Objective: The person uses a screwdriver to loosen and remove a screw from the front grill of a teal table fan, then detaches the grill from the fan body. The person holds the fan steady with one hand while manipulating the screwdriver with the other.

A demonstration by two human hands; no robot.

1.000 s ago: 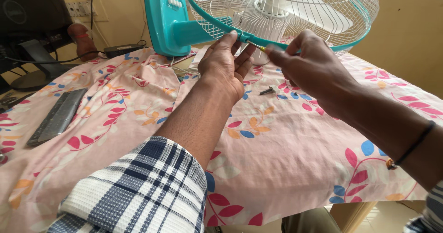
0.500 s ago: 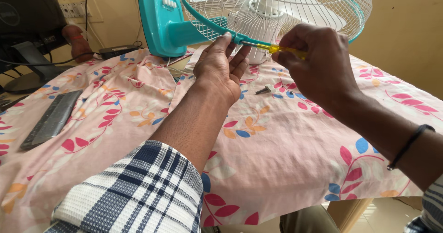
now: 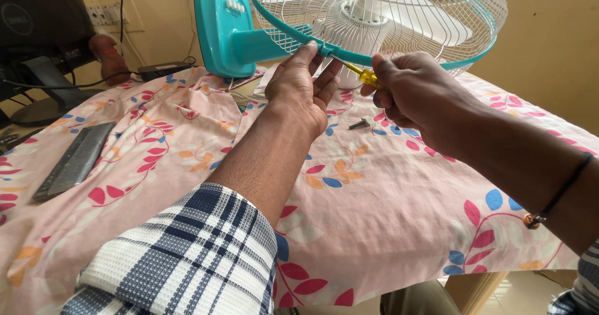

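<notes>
Fan [image 3: 374,21], teal-bodied with a white wire guard, lies tipped over at the far edge of the surface [image 3: 387,215], its guard ringed by a teal rim [image 3: 284,31] that faces the person. Going left to right: a dark flat keyboard [image 3: 75,159] lies near the left edge of the flowered cloth, with a monitor stand and a black adapter behind it at the far left corner. The left hand [image 3: 302,93] reaches up to the rim, fingertips [image 3: 309,48] pinched on the teal band where the screwdriver tip meets it, steadying that spot. Just beside it, the right hand [image 3: 415,96] is closed around a yellow-handled screwdriver [image 3: 362,74], whose shaft points up-left into the rim's clip or screw point. A small dark screw [image 3: 359,124] lies loose on the cloth below and between the two hands.

Judging from this, the step in hand is working the fastener on the guard rim, either loosening or tightening; which one cannot be told. The next move seems to call for keeping the tip seated squarely in the fastener while the left hand holds the rim from flexing, and for keeping the loose screw from rolling off the cloth.
</notes>
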